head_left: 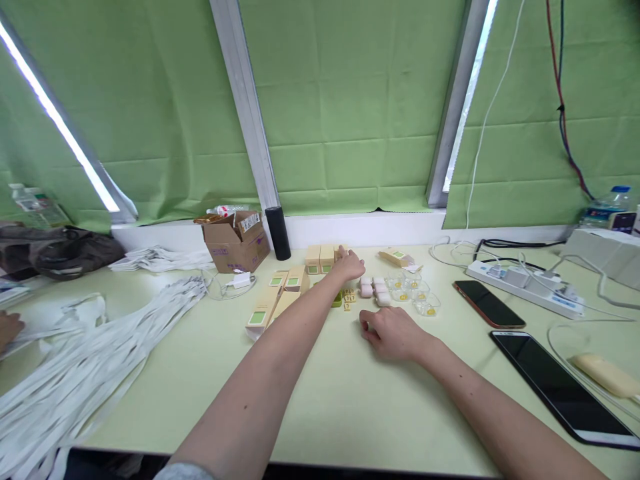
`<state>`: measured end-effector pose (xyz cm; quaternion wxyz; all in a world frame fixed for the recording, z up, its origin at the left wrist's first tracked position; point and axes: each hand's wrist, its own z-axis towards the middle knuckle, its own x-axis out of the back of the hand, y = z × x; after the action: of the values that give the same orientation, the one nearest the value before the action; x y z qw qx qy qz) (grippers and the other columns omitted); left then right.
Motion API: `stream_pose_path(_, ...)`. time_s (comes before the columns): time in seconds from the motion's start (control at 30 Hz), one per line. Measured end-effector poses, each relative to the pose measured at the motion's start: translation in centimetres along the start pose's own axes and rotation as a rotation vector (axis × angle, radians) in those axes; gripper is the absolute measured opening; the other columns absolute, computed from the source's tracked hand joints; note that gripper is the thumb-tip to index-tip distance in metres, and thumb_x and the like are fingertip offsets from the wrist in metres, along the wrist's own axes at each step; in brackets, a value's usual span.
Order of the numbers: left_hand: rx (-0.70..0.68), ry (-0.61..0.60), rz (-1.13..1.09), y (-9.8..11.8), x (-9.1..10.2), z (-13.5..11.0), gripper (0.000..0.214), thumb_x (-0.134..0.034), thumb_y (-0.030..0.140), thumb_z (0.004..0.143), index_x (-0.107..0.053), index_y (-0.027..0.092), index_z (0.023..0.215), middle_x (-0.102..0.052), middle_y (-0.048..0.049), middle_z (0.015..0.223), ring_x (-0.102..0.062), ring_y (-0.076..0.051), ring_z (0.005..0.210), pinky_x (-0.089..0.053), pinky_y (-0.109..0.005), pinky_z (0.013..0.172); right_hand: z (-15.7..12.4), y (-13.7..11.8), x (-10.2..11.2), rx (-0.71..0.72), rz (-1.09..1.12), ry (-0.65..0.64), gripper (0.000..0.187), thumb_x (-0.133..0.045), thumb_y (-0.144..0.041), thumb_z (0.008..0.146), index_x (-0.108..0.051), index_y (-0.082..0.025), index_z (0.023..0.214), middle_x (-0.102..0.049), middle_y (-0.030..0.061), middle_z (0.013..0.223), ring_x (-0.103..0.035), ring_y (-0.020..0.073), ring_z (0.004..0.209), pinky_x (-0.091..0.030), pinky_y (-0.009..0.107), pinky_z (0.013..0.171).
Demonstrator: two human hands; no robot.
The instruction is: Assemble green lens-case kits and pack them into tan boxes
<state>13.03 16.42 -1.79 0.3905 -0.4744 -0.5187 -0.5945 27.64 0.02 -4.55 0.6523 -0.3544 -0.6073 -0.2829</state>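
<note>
My left hand (349, 265) reaches far across the pale green table (330, 393) and touches the upright cream boxes (321, 258) near the window sill; its fingers curl over the rightmost box. More cream boxes with green labels (273, 301) lie flat beside my forearm. My right hand (393, 332) rests knuckles-up on the table with fingers bent, just short of small gold pieces (349, 298). Three pink cases (374, 288) and clear plastic trays (414, 292) with gold bits lie beyond it.
A heap of white straps (75, 367) covers the left side. An open cardboard box (235, 243) and a black cylinder (277, 233) stand at the back. Two phones (487, 303) (560, 383), a power strip (525, 283) and cables lie right. Another person's hand (7, 328) shows far left.
</note>
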Motion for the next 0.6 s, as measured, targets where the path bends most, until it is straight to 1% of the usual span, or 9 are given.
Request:
stream_pose_path(0.07, 0.009, 0.002, -0.033, 0.3, 0.3, -1.0, 0.065, -0.043, 0.047, 0.107, -0.037, 0.012, 0.161, -0.013, -0.0293, 0.179, -0.056, -0.042, 0.147, -0.051, -0.052, 0.111, -0.1, -0.1, 0.1, -0.001, 0.004, 0.002, 0.008, -0.059, -0.021, 0.097, -0.066, -0.021, 0.101, -0.077, 0.0078, 0.087, -0.068, 0.0228, 0.077, -0.024, 0.032, 0.063)
stream_pose_path(0.13, -0.026, 0.021, -0.064, 0.6, 0.7, -2.4, 0.063, -0.038, 0.047, 0.107, -0.038, 0.014, 0.162, -0.012, -0.0241, 0.181, -0.051, -0.039, 0.152, -0.049, -0.05, 0.114, -0.1, -0.1, 0.2, -0.008, 0.009, -0.002, 0.008, -0.059, -0.022, 0.097, -0.066, -0.021, 0.101, -0.077, 0.0077, 0.087, -0.068, 0.0228, 0.077, -0.023, 0.032, 0.063)
stream_pose_path(0.2, -0.078, 0.059, -0.087, 0.6, 1.3, -4.1, 0.059, -0.041, 0.044, 0.107, -0.044, 0.016, 0.159, -0.021, -0.019, 0.18, -0.049, -0.035, 0.154, -0.047, -0.047, 0.118, -0.2, -0.2, 0.2, -0.013, 0.016, -0.007, 0.008, -0.059, -0.022, 0.098, -0.066, -0.021, 0.101, -0.077, 0.0075, 0.087, -0.068, 0.0228, 0.077, -0.024, 0.032, 0.063)
stream_pose_path(0.23, -0.106, 0.085, -0.098, 0.5, 1.7, -5.1, 0.056, -0.043, 0.04, 0.106, -0.046, 0.019, 0.158, -0.031, -0.0153, 0.178, -0.05, -0.032, 0.154, -0.046, -0.044, 0.12, -0.2, -0.2, 0.2, -0.014, 0.019, -0.007, 0.008, -0.059, -0.022, 0.098, -0.066, -0.022, 0.101, -0.077, 0.0074, 0.087, -0.068, 0.0228, 0.077, -0.024, 0.032, 0.063)
stream_pose_path(0.3, -0.14, 0.14, -0.12, -0.1, 2.8, -7.2, 0.05, -0.041, 0.032, 0.106, -0.051, 0.022, 0.154, -0.056, -0.0094, 0.164, -0.057, -0.025, 0.148, -0.048, -0.037, 0.118, -0.2, -0.2, 0.1, -0.015, 0.019, 0.001, 0.009, -0.059, -0.022, 0.097, -0.067, -0.022, 0.101, -0.077, 0.0074, 0.086, -0.068, 0.023, 0.077, -0.024, 0.032, 0.063)
stream_pose_path(0.37, -0.151, 0.181, -0.133, -1.1, 4.0, -9.4, 0.043, -0.04, 0.028, 0.106, -0.061, 0.024, 0.143, -0.072, -0.006, 0.144, -0.067, -0.023, 0.133, -0.052, -0.035, 0.111, -0.2, -0.2, 0.0, -0.013, 0.014, 0.017, 0.009, -0.058, -0.023, 0.097, -0.067, -0.022, 0.1, -0.076, 0.0074, 0.085, -0.068, 0.0231, 0.077, -0.024, 0.032, 0.062)
stream_pose_path(0.47, -0.117, 0.266, -0.111, -2.8, 5.6, -12.7, 0.034, -0.046, 0.028, 0.103, -0.07, 0.025, 0.128, -0.081, -0.0051, 0.122, -0.075, -0.026, 0.114, -0.057, -0.038, 0.099, -0.3, -0.4, 0.0, -0.012, 0.01, 0.027, 0.009, -0.058, -0.024, 0.098, -0.066, -0.022, 0.099, -0.076, 0.007, 0.082, -0.067, 0.0231, 0.076, -0.023, 0.032, 0.062)
stream_pose_path(0.53, -0.09, 0.321, -0.041, -3.8, 6.0, -14.8, 0.031, -0.049, 0.028, 0.102, -0.073, 0.026, 0.121, -0.083, -0.0049, 0.114, -0.076, -0.028, 0.106, -0.057, -0.04, 0.093, -0.3, -0.5, 0.1, -0.015, 0.016, 0.023, 0.009, -0.057, -0.023, 0.098, -0.066, -0.022, 0.098, -0.075, 0.0069, 0.082, -0.067, 0.0229, 0.076, -0.023, 0.032, 0.062)
stream_pose_path(0.6, -0.07, 0.302, 0.039, -4.7, 5.8, -16.5, 0.03, -0.05, 0.028, 0.101, -0.074, 0.026, 0.118, -0.083, -0.0054, 0.109, -0.077, -0.029, 0.101, -0.056, -0.041, 0.088, -0.3, -0.6, 0.1, -0.019, 0.025, 0.019, 0.01, -0.057, -0.022, 0.099, -0.067, -0.022, 0.098, -0.075, 0.0068, 0.082, -0.067, 0.0226, 0.076, -0.023, 0.032, 0.062)
